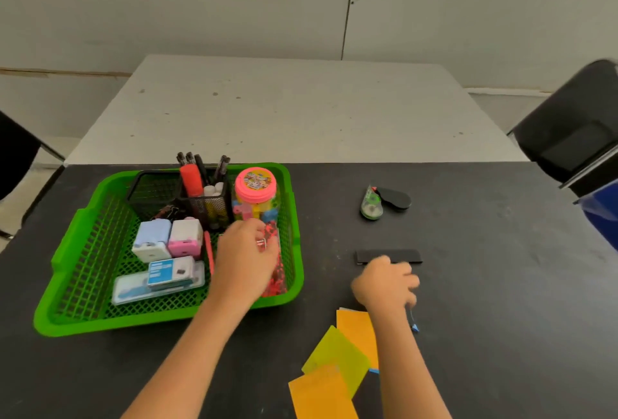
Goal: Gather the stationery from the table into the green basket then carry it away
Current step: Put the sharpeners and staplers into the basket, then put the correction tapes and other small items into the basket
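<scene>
The green basket (80,271) stands on the black table at the left. It holds a black mesh pen holder (157,194), a pink-lidded jar (255,184), blue and pink small boxes and a stapler pack (160,279). My left hand (244,261) is inside the basket's right side, fingers curled on a red patterned case (276,276). My right hand (384,281) is blurred and curled just in front of a flat black strip (401,255). A thin dark pen with a blue tip (414,327) sticks out below it.
A correction tape (371,206) and a black oval item (398,199) lie at the right rear. Orange and yellow sticky notes (337,355) fan out near the front edge. A white table (284,107) adjoins behind; black chairs stand on both sides.
</scene>
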`<action>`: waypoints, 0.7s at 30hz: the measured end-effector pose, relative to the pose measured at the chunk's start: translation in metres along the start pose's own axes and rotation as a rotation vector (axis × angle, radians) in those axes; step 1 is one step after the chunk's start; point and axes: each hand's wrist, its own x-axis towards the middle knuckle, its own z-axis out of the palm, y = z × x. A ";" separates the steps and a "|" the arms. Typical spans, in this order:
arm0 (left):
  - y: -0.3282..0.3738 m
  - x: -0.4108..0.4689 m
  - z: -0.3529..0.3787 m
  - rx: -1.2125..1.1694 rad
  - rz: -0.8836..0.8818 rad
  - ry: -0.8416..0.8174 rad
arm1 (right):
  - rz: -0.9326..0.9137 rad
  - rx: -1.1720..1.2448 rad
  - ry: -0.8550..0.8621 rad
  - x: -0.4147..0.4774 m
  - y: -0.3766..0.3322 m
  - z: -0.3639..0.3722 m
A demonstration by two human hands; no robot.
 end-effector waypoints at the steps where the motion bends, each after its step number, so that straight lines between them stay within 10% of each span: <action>1: 0.012 -0.004 0.011 -0.036 0.040 -0.037 | 0.032 -0.015 -0.069 0.006 0.009 -0.002; 4: 0.039 -0.019 0.039 -0.213 0.008 -0.203 | -0.034 0.004 -0.070 0.018 0.022 -0.008; 10: 0.074 -0.027 0.093 -0.755 -0.865 -0.931 | -0.358 0.731 0.129 0.029 0.014 -0.034; 15: 0.076 -0.001 0.130 -1.352 -0.866 -0.391 | -0.467 0.976 -0.200 0.052 0.015 -0.029; 21: 0.060 0.022 0.134 -1.329 -0.812 -0.222 | -0.338 0.736 0.127 0.120 -0.013 -0.024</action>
